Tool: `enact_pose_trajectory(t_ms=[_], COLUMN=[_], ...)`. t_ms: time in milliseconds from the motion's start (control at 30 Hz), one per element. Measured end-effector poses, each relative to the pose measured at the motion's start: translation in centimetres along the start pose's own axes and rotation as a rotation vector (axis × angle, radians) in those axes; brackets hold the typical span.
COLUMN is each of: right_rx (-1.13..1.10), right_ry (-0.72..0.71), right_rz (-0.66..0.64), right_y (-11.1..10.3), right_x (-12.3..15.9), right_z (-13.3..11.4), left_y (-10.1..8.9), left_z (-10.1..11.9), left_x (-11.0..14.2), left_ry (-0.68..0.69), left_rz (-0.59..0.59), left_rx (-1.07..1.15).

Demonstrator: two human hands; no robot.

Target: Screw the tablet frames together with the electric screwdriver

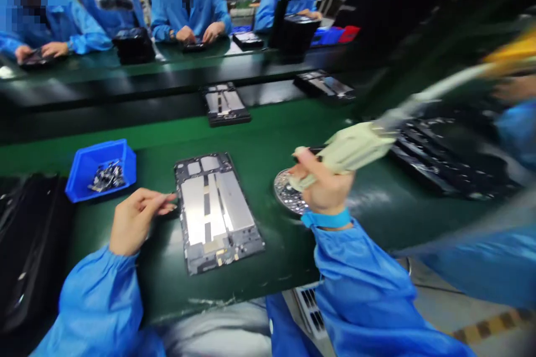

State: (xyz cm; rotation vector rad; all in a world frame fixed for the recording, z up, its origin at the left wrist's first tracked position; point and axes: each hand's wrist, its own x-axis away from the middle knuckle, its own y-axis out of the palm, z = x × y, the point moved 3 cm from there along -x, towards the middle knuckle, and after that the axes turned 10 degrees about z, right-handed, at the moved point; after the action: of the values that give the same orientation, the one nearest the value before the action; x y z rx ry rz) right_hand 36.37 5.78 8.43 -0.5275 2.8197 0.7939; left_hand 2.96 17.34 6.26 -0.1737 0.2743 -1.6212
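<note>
At far left, a black tray lies cut off by the frame edge. Next to it, one blue plastic bin holds a heap of small dark parts, too small to count. The left hand is held low and palm-down, its fingers relaxed, released and grasping nothing, just beside the edge of one metal tablet chassis, which lies flat on the green surface; contact cannot be confirmed. Two more chassis sit farther along. The right hand is raised, clenched around one corded hand tool with a pale green padded grip; its tip is hidden. One round screw tray lies partly hidden beneath. At right, a dark stack is blurred.
</note>
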Motion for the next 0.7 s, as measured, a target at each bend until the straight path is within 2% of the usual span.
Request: enact_pose_trajectory(t_ms=[67,100,200,267,333,533,700], right_rx=[-0.091,-0.115,-0.077,-0.013,0.024,0.03,0.017], right_ry=[-0.01,0.008,0.151,0.218,0.222,0.269,0.286], right_rz=[0.018,-0.022,-0.293,-0.473,-0.597,-0.707,-0.764], right_y=[0.6,1.1,2.5,2.8,2.8,3.1,3.2], right_x=[1.1,2.2,6.7,9.8,11.9,13.1,13.2], right_z=[-1.6,-2.5,-4.2,-4.3,-3.9,-2.7,-2.6], left_y=[1.0,1.4,2.1,2.3,2.5,3.0,3.4], left_z=[0.3,0.3,0.2,-0.1,-0.3,-0.8,-0.9], left_x=[0.8,1.0,1.1,0.9,0.7,0.3,0.3], left_ry=[0.092,0.145,0.274,0.326,0.361,0.388,0.224], left_rz=[-0.05,-0.065,-0.075,-0.07,-0.068,-0.057,-0.089], left_rx=[0.043,0.044,-0.004,-0.028,-0.036,-0.016,0.083])
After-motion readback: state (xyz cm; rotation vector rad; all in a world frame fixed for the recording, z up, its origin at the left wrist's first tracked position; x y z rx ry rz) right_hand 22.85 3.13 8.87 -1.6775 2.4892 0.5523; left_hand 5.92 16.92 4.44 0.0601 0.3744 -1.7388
